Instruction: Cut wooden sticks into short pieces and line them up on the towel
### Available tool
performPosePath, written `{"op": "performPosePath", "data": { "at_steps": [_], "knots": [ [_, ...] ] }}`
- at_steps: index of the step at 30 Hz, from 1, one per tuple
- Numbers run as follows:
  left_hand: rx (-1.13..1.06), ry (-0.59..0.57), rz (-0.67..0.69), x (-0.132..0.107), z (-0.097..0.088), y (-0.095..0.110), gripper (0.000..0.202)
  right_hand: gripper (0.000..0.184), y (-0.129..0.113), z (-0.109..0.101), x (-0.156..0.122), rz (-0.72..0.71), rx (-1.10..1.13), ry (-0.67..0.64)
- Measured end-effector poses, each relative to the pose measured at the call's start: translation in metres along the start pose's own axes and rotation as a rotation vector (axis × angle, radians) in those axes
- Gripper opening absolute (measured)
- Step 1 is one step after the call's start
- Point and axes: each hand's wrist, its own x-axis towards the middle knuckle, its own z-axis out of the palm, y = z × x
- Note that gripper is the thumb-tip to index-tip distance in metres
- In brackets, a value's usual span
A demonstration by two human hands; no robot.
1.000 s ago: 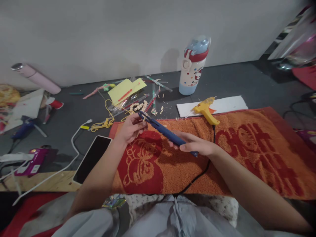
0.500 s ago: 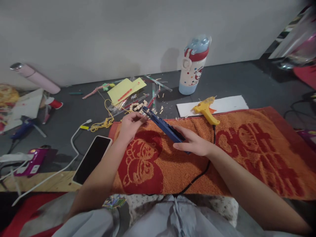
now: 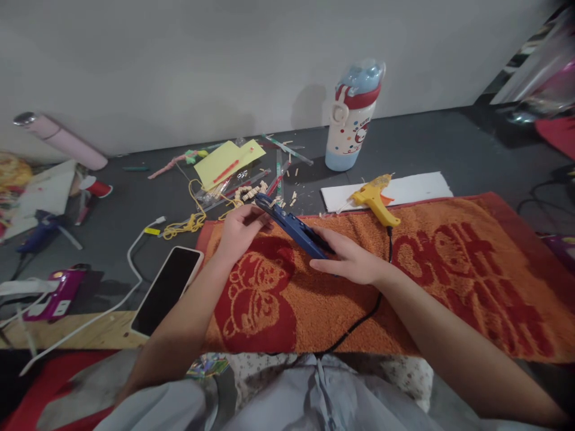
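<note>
My right hand (image 3: 348,257) is wrapped around the lower end of a long dark-blue hand tool (image 3: 294,229) with slim handles; its exact kind is hard to make out. The tool slants up and to the left above an orange towel (image 3: 336,305). At its far tip, my left hand (image 3: 245,230) is closed in a pinch, and whatever the fingertips hold is hidden. Just beyond that tip lie small pale wooden pieces (image 3: 251,191), cut short and heaped together.
A yellow glue gun (image 3: 375,200) rests partly on a white board (image 3: 426,188), its black cord crossing the towel. Behind stands a water bottle (image 3: 353,120). To the left are a phone (image 3: 168,290), yellow string (image 3: 184,226), a white cable (image 3: 135,257) and yellow paper (image 3: 224,164).
The blue tool has tilted slightly, its tip shifting a little to the left. My right hand has moved slightly left with it; my left hand stays pinched near the tip.
</note>
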Motion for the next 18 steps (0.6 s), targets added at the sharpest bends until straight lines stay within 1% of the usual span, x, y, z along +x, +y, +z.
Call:
{"op": "performPosePath", "data": {
  "at_steps": [6,10,15,18],
  "knots": [
    [0.038,0.01,0.011,-0.0012,-0.0005,-0.0005,0.033,0.06,0.0007,-0.0004,-0.0002,0.004,0.0,-0.005],
    [0.054,0.012,0.011,-0.0011,-0.0005,-0.0001,0.032,0.057,0.0028,-0.0005,-0.0003,-0.014,0.016,-0.008],
    [0.101,0.041,0.021,-0.0013,0.0002,0.0022,0.028,0.051,0.0054,0.0,-0.0009,-0.009,0.038,-0.012],
    [0.119,0.053,0.039,-0.0019,0.0003,0.0039,0.025,0.053,0.0055,0.0001,-0.0007,-0.006,0.043,-0.021]
  ]
}}
